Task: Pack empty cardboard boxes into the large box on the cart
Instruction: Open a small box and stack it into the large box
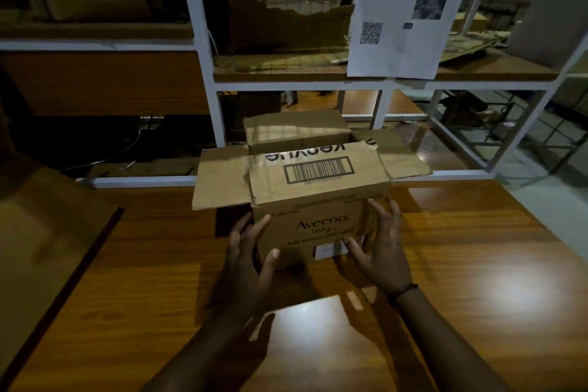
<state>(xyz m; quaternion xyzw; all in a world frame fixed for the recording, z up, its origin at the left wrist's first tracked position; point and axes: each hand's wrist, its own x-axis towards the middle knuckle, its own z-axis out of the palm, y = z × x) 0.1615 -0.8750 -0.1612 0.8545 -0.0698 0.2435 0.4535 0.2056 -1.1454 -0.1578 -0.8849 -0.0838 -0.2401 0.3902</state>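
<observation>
A small brown cardboard box (pixel 313 219) printed "Aveeno baby" stands on the wooden table (pixel 477 264) in the middle of the view. Its top flaps are spread open, and one flap with a barcode lies folded toward me. My left hand (pixel 251 261) presses its fingers and thumb against the box's left front corner. My right hand (pixel 380 248) rests against the right side, thumb on the front face near a white label. Both hands hold the box between them. The large box and the cart are not in view.
A white metal shelf frame (pixel 203 51) rises behind the table, holding torn cardboard (pixel 286 22) and a hanging printed sheet (pixel 401 9). A flat cardboard panel (pixel 41 232) lies at the table's left edge. Flattened cardboard lies on the right shelf.
</observation>
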